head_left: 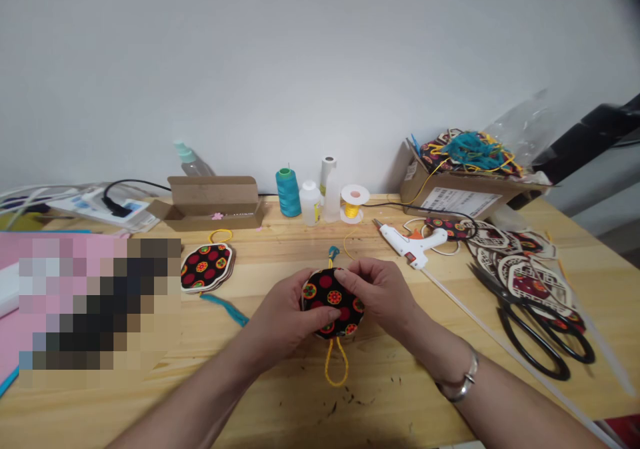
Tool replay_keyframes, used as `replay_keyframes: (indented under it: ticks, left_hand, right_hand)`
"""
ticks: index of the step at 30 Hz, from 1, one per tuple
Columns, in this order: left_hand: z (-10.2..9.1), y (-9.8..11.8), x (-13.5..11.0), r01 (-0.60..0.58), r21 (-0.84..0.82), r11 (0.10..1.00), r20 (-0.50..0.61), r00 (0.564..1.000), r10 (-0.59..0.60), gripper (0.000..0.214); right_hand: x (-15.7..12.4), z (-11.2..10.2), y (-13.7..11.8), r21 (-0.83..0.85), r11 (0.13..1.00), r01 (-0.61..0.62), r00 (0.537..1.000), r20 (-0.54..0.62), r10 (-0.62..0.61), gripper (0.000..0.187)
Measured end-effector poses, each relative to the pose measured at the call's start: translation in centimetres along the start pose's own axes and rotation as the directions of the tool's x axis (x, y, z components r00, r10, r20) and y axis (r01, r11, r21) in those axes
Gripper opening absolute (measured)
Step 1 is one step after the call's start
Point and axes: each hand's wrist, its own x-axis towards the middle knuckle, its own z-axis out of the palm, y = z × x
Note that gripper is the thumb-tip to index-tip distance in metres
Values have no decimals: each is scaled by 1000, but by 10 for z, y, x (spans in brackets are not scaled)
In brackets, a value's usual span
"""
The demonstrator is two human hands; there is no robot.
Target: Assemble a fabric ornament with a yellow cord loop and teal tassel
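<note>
Forearms (200,389) nearest | hands (286,309) gripping rounded ornament (334,296) | black, red discs, orange flowers | yellow loop (337,384) below

The table (267,249) offers a passage between the stack (207,267) and left hand (285,306), crossed by a teal tassel (225,309). To the right, glue gun (413,244) and scissors (515,308) bar the way; cone (289,194) and bottle (310,207) block the back.

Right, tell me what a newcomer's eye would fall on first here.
Most likely the black flowered pad with its yellow loop, held by the left hand and right hand near the middle of the picture. Next might come the large black scissors on the right, partly over a pile of patterned pieces, and the teal thread standing near the wall.
</note>
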Motion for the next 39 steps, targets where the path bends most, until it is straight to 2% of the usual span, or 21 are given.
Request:
replay_keyframes:
  ticks: [3,6,14,17,22,25,27,28,29,30,32,34,36,39]
  left_hand:
    - [1,1,1,40,-109,993,-16,999,-42,29]
    - [1,2,2,80,-187,979,-60,994,-93,20]
    - [-2,5,0,72,-154,985,-96,991,-87,19]
    - [-2,5,0,81,-184,980,-93,991,-99,20]
    - [-2,3,1,149,-186,971,-18,988,-155,21]
    - [-4,4,1,125,-200,972,-59,988,-140,15]
    - [-4,5,2,108,-220,970,-91,987,-131,13]
    - [-3,6,2,104,-223,969,-101,987,-129,13]
    - [-3,6,2,102,-220,970,-106,986,-128,13]
    - [-2,6,2,102,-209,973,-104,987,-126,13]
    - [-2,5,2,100,-165,981,-80,990,-115,14]
    - [-2,3,1,91,-72,993,-51,994,-95,16]
    - [-4,1,0,73,44,996,-46,996,-71,19]
    - [-6,1,0,48,138,989,-63,997,-39,21]
  right_hand:
    - [1,-1,0,19,1000,-10,1000,-10,10,26]
    - [1,-1,-1,6,1000,0,1000,-15,0,26]
    - [1,0,0,17,1000,-19,1000,4,19,28]
    - [2,-1,-1,78,995,-57,998,-22,59,28]
    - [6,-4,0,185,980,-68,993,-87,85,29]
    - [9,-5,4,181,981,-71,993,-83,88,31]
    - [9,-6,6,125,992,-9,994,-111,23,33]
    - [9,-7,7,56,996,66,986,-155,-57,33]
    - [8,-9,6,-50,985,166,965,-198,-173,34]
    - [7,-10,6,-184,944,275,925,-217,-312,36]
    - [5,-13,3,-436,778,453,825,-125,-551,40]
    - [2,-16,-1,-549,613,568,765,76,-640,36]
    - [1,-17,-3,-575,538,617,752,228,-618,29]
    - [0,-18,-5,-587,519,621,769,333,-545,19]
